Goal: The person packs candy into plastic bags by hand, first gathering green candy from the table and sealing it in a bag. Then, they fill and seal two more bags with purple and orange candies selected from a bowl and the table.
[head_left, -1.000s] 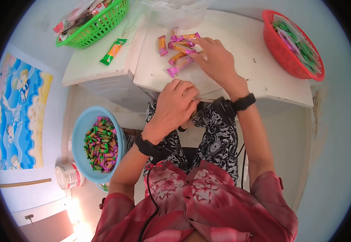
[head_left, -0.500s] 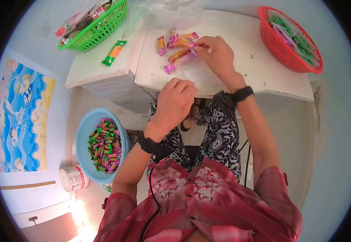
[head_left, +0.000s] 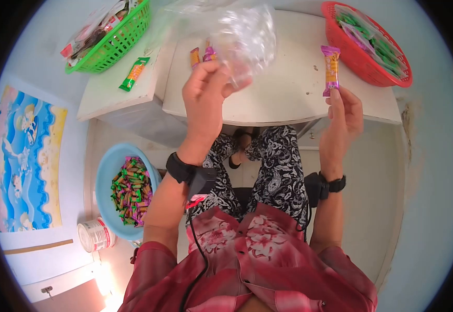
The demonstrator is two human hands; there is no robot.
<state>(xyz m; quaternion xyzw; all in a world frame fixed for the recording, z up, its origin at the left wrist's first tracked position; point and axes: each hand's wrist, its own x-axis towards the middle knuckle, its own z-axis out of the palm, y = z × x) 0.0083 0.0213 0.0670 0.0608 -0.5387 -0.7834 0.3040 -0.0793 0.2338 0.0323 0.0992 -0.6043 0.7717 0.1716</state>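
Observation:
My left hand (head_left: 204, 101) is closed on a clear plastic bag (head_left: 252, 39) raised over the white tabletop. My right hand (head_left: 342, 124) pinches the lower end of a purple-and-yellow snack bar (head_left: 331, 71), holding it upright near the right side of the table. Behind the bag, more wrapped snack bars (head_left: 194, 57) lie on the tabletop, partly hidden by the bag and my left hand.
One green-and-orange snack bar (head_left: 134, 74) lies on the left tabletop, below a green basket (head_left: 113, 46) of packets. A red basket (head_left: 361, 73) of green packets stands at the right. On the floor, a blue tub (head_left: 106, 208) holds many small wrapped bars, beside a white bucket (head_left: 95, 235).
My right hand has moved right and lifted a snack bar away from the group. My left hand has risen from the table edge with the clear bag in it.

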